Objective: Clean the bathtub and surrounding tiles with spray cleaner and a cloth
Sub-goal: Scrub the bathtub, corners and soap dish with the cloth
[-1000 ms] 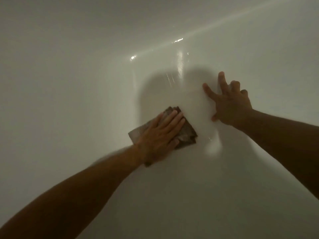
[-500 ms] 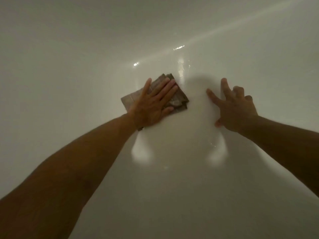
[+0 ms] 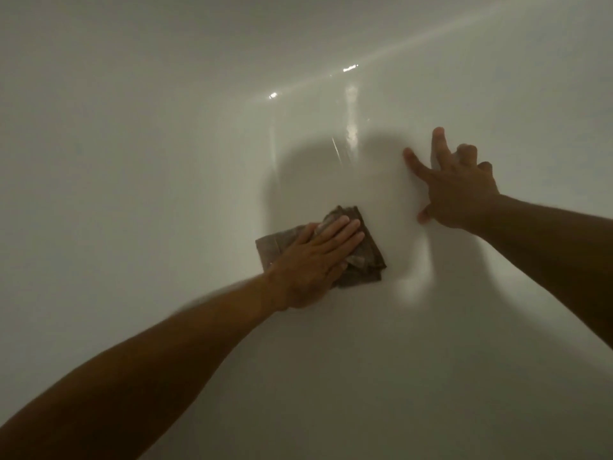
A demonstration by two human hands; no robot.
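Mid-wipe inside white bathtub. Left hand flat, fingers straight and together, pressing folded brown cloth onto tub's inner surface. Right hand apart from cloth, thumb and two fingers spread and braced on tub, other fingers curled, holding nothing. Surface shiny, likely wet. Spray cleaner, tiles not in view; wiping seems ongoing, remainder unclear.

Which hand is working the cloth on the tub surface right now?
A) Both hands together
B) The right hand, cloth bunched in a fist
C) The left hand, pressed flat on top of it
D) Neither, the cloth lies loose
C: the left hand lies with straight fingers flat on the brown cloth, while the right hand braces bare on the bathtub wall, apart from the cloth.
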